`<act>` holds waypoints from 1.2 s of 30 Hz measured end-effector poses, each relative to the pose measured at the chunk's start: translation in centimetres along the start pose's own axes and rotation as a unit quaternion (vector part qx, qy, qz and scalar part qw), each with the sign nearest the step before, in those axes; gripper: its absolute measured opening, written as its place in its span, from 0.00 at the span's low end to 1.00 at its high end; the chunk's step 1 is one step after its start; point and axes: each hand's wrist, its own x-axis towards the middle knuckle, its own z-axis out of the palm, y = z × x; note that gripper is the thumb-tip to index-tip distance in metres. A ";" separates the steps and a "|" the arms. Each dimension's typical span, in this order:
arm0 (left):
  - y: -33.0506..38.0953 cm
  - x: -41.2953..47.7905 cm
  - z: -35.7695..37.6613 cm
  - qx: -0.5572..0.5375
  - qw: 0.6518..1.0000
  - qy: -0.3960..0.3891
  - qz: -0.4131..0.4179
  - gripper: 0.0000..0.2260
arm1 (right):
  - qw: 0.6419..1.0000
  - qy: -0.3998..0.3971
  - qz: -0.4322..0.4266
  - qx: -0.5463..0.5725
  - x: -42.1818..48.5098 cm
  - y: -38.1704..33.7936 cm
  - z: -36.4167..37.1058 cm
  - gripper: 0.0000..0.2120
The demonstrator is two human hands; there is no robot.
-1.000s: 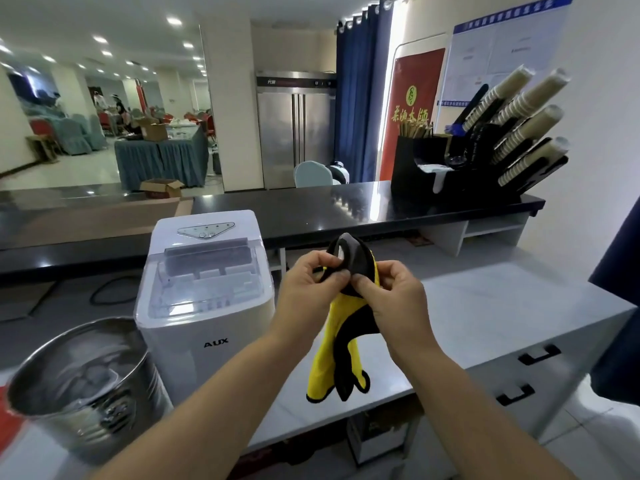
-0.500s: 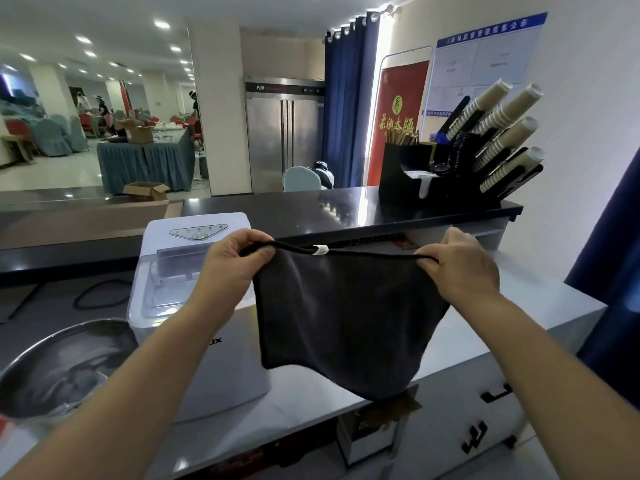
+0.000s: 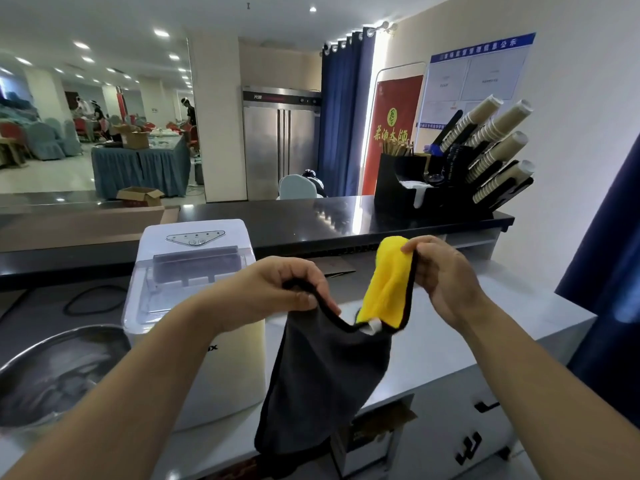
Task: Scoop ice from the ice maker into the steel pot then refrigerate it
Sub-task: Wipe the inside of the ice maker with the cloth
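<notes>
A grey and yellow cloth (image 3: 322, 375) hangs in front of me over the counter. My left hand (image 3: 277, 292) pinches its black-trimmed top edge, and my right hand (image 3: 440, 271) pinches the other corner, turned so the yellow side faces me. A white ice maker (image 3: 194, 271) with a clear lid stands on the grey counter behind my left arm. The steel pot (image 3: 52, 372) sits at the lower left beside it, partly hidden by my forearm. A steel refrigerator (image 3: 280, 140) stands against the far wall.
A black bar counter (image 3: 329, 216) runs across behind the ice maker, carrying a black rack of paper cups (image 3: 485, 161). The grey counter (image 3: 519, 327) has drawers with black handles below. A black cable lies left of the ice maker. People stand in the far dining hall.
The cloth was held stretched flat between both hands half a second ago. Now my hands have come closer together, and the right corner is folded over to show its yellow side.
</notes>
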 end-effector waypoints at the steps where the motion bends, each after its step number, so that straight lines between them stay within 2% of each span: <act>1: -0.1 0.5 0.3 0.019 1.000 0.011 0.001 0.10 | 1.000 -0.017 0.002 -0.018 -0.2 0.1 0.4 0.11; 3: -0.3 1.6 0.7 0.079 0.995 0.063 0.027 0.07 | 0.997 -0.056 0.005 -0.056 -0.6 0.3 1.3 0.08; 5: -0.7 2.5 0.9 0.124 0.982 0.126 0.067 0.07 | 0.992 -0.107 0.004 -0.073 -0.8 0.2 2.0 0.11; 8: -1.0 3.4 0.9 0.078 0.976 0.198 0.054 0.12 | 0.978 -0.182 0.001 -0.105 -1.0 -0.6 2.8 0.12; 11: -1.6 4.0 1.1 0.032 0.982 0.186 0.018 0.17 | 0.960 -0.225 0.002 -0.165 -1.0 -1.1 3.8 0.13; 13: -1.9 4.1 1.4 0.004 0.985 0.172 0.001 0.14 | 0.953 -0.212 -0.014 -0.217 -1.0 -1.1 4.4 0.13; 16: -2.1 4.1 1.5 0.043 0.975 0.216 -0.007 0.12 | 0.948 -0.145 -0.059 -0.276 -0.8 -0.6 4.7 0.13; 19: -1.9 3.8 1.2 0.051 0.963 0.263 0.019 0.14 | 0.952 -0.046 -0.142 -0.268 -0.8 0.1 4.3 0.11; 21: -1.8 3.5 1.0 0.034 0.958 0.284 0.035 0.15 | 0.958 -0.027 -0.158 -0.237 -1.3 0.5 4.0 0.08; 26: -1.9 3.2 0.0 0.022 0.943 0.328 0.046 0.17 | 0.953 -0.111 -0.061 -0.277 -1.9 3.0 3.2 0.10; 30: -2.2 2.7 -0.7 0.034 0.940 0.336 0.039 0.13 | 0.894 -0.150 -0.041 -0.421 -1.1 5.2 2.8 0.18; 34: -2.4 2.4 -1.3 0.007 0.938 0.346 0.030 0.09 | 0.864 -0.171 -0.042 -0.471 -0.5 5.7 3.2 0.15; 36: -2.7 2.4 -1.4 -0.007 0.937 0.350 0.025 0.12 | 0.855 -0.189 -0.035 -0.482 -0.2 5.6 3.1 0.11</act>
